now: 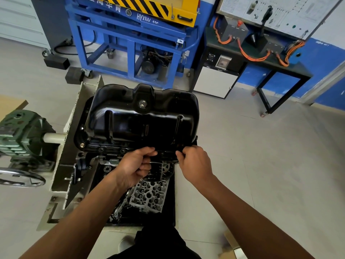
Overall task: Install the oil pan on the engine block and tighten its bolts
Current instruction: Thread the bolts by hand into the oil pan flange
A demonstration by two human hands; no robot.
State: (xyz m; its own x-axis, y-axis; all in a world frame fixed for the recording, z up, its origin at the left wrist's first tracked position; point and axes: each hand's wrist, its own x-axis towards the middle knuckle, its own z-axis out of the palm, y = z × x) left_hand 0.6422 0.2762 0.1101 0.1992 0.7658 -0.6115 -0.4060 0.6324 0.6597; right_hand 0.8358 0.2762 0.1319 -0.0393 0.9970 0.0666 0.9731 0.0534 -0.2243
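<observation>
one oil pan [141, 116], two hands [136, 163] gripping its near flange.

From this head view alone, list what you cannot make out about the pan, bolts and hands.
Head view:
- Far flange of pan: hidden by the pan's own body.
- Middle of near flange: covered by left hand and right hand.
- Whatever the curled fingers hold: unseen.
- Handwheel: cut by left edge.
</observation>
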